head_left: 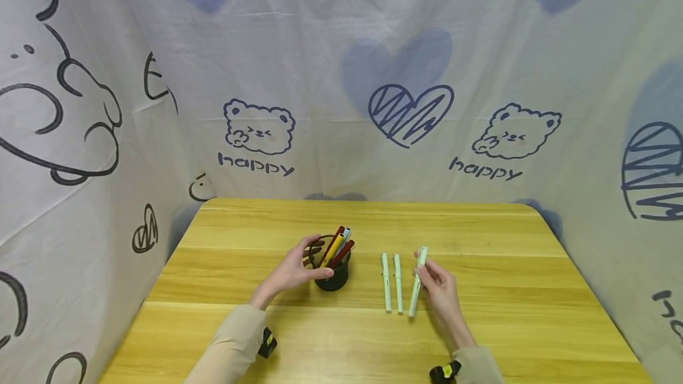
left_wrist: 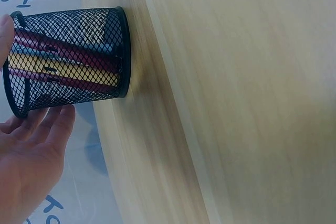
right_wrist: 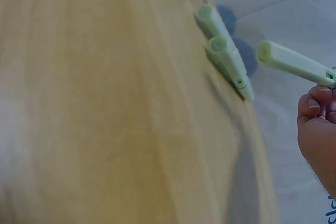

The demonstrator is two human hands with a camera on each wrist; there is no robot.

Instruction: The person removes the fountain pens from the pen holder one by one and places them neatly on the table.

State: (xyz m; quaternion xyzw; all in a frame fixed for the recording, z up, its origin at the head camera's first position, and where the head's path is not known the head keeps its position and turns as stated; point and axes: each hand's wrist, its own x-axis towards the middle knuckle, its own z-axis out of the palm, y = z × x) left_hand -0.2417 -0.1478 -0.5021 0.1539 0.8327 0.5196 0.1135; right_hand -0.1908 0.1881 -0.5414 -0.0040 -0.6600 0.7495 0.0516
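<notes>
A black mesh pen holder [head_left: 332, 280] stands upright on the table, with several red, yellow and blue pens [left_wrist: 68, 66] in it. My left hand [head_left: 292, 268] curves round its left side, the thumb across the front and the fingers at the far side. In the left wrist view, the thumb lies by the rim and the fingertips [left_wrist: 64, 119] are against the mesh. My right hand [head_left: 440, 289] pinches a pale green pen [right_wrist: 296, 62], lifted off the table and slightly tilted. Two matching green pens [head_left: 386, 283] lie side by side to its left.
The wooden table [head_left: 240, 224] has rounded far corners. White cloth [head_left: 325, 76] with bear and heart prints hangs behind it and along both sides. A black band piece [head_left: 268, 342] sits at the left wrist, another [head_left: 445, 372] at the right.
</notes>
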